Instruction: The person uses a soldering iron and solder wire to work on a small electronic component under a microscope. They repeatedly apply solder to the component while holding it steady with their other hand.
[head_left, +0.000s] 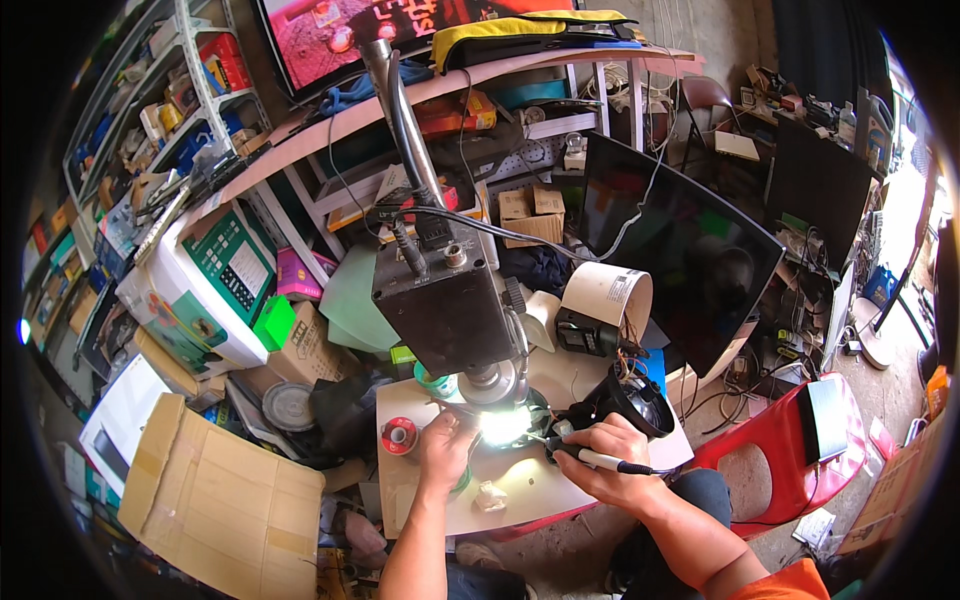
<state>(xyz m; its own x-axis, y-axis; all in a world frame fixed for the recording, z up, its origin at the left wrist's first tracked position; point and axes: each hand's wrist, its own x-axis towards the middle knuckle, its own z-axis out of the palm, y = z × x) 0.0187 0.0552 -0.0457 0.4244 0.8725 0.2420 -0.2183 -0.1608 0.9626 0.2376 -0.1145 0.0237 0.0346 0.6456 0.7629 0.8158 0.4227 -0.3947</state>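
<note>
My left hand (pixel 447 450) is at the left edge of a bright light (pixel 503 427), fingers closed together. Glare and the fingers hide whatever it grips. My right hand (pixel 622 486) is wrapped round a soldering iron (pixel 602 461) with a white handle and black cord, its tip pointing left toward the lit spot. Above both hands hangs a black boxy microscope (pixel 440 315) on a metal post. A red solder spool (pixel 399 436) lies beside my left hand. A small whitish lump (pixel 491 497) rests on the pale worktable (pixel 540 492).
Behind my right hand stand an open black round housing (pixel 640 402) with wires and a white cylinder (pixel 607 292). A large dark screen (pixel 680 240) leans beyond them. A cardboard box (pixel 225 500) is at the left, a red stool (pixel 745 465) at the right.
</note>
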